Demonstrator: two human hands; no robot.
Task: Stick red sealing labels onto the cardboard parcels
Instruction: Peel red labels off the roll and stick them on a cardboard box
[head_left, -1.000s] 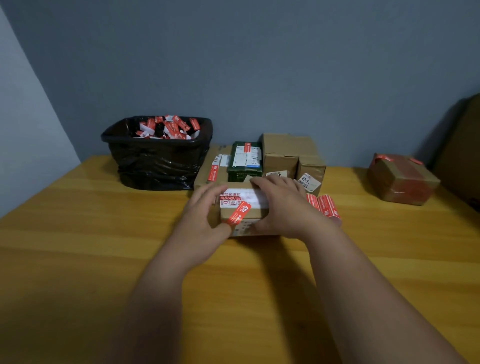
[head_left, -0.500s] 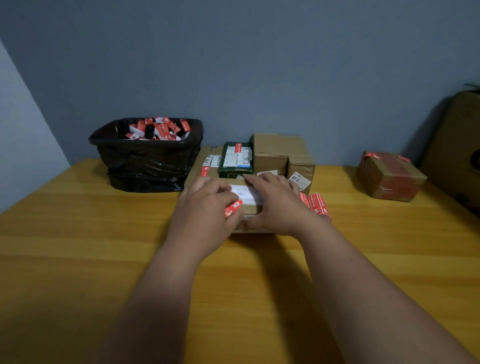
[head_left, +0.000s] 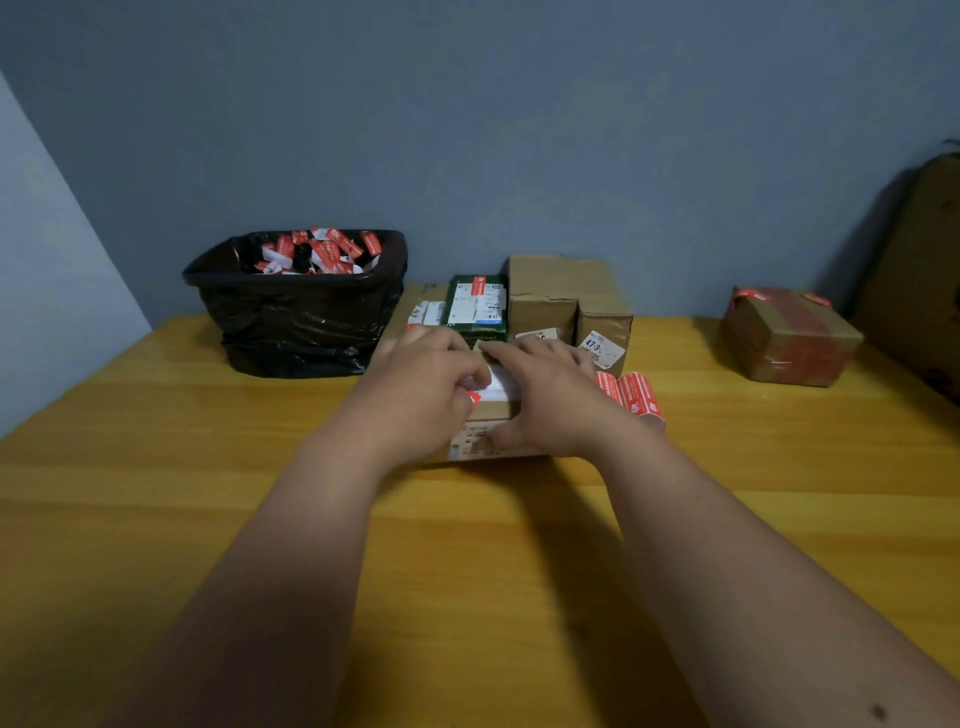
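1. Since a moment ago, the left hand (head_left: 426, 392) has slid further right over the cardboard parcel (head_left: 493, 413), so only a small red corner of the sealing label (head_left: 474, 398) shows under its curled fingers.
2. Left fingers are bent down on the parcel's top, pressing or pinching the label; which of the two I cannot tell.
3. Right hand (head_left: 550, 400) lies on the parcel with fingers spread fairly flat across the top and the thumb down its near face.
4. That parcel sits on the worktop (head_left: 156, 467) about mid-width, toward the far edge, with a printed white sticker on its near side.
5. A roll of red labels (head_left: 631, 392) lies just beside the parcel on its right, partly behind the right wrist.
6. Behind the hands, near the far edge, stand more brown boxes (head_left: 566, 296) and a green box (head_left: 478, 306) with a white sticker.
7. A black bin (head_left: 296, 312) lined with a bag, holding red and white scraps, sits toward the far left corner.
8. A brown parcel with red tape (head_left: 789, 338) sits well apart, toward the far right corner.
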